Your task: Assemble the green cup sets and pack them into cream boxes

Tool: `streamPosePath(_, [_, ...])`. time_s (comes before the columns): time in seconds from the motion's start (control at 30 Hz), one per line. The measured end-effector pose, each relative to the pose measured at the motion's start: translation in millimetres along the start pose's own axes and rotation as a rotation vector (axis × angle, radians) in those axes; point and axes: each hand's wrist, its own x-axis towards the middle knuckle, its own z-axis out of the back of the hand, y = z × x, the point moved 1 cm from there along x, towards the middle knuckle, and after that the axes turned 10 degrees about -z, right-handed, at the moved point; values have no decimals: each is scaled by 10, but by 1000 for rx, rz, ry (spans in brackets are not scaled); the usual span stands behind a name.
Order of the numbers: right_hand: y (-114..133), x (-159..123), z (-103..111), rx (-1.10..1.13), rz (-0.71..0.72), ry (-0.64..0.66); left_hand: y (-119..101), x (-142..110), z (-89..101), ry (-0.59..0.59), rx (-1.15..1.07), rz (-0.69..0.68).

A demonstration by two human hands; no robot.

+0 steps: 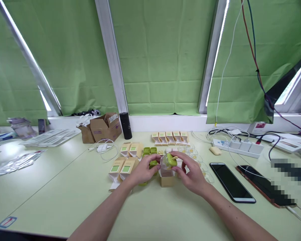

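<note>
Between my two hands is a small clear container with a green lid (171,160) and a yellow loop on the lid, tilted on its side. My left hand (147,167) grips its clear end with thumb and fingers. From the other side, my right hand (190,172) pinches the green lid. Right beneath it stands an open small kraft box (167,181), upright on the table. Several green lids (146,150) lie behind and partly under my left hand. Clear cups with yellow spots (205,166) are spread behind my right hand, which partly hides them.
Small cartons with green labels (126,166) stand to the left, and a row of more cartons (169,138) at the back. A cardboard box (106,129) and a black bottle (125,126) stand behind. Phones (232,182) and a power strip (237,147) with cables lie right.
</note>
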Motion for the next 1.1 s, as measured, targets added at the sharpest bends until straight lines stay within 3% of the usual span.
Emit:
streamPosePath(0.33, [-112, 39, 46, -112, -31, 42, 9, -10, -19, 35, -124, -25])
streamPosePath(1.1, [-81, -3, 48, -239, -9, 176, 73, -42, -32, 82, -42, 32])
